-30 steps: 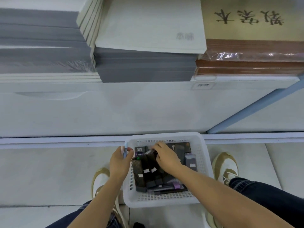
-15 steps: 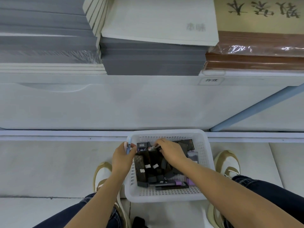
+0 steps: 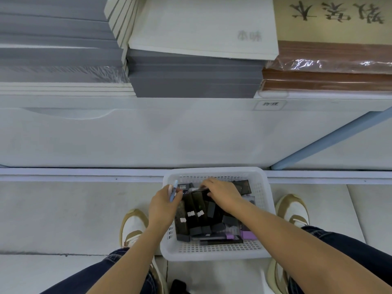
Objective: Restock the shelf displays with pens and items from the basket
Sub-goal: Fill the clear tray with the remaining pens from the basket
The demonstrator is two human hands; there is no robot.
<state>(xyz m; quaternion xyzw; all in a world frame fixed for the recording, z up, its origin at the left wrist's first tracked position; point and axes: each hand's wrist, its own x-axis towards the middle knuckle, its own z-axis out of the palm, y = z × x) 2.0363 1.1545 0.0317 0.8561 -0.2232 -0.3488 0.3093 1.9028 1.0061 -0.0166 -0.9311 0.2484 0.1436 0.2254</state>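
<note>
A white perforated basket [image 3: 214, 252] sits on the floor between my feet, filled with several black and purple boxes [image 3: 201, 217]. My left hand [image 3: 162, 205] hovers over the basket's left rim and grips pale blue pens [image 3: 173, 190] that stick up from the fist. My right hand [image 3: 222, 194] reaches into the far part of the basket, its fingers curled onto a thin pen-like item lying across the black boxes. What its fingertips hold is partly hidden.
A white shelf front [image 3: 169, 134] rises just behind the basket. On the shelf lie stacks of grey paper [image 3: 191, 79], white pads [image 3: 201, 26] and brown notebooks [image 3: 326, 77]. A blue strut [image 3: 331, 139] slants at right. My shoes [image 3: 293, 209] flank the basket.
My view has dropped and closed in slightly on the basket. My right hand has shifted a little among the boxes at the far end; my left hand keeps holding the pens.
</note>
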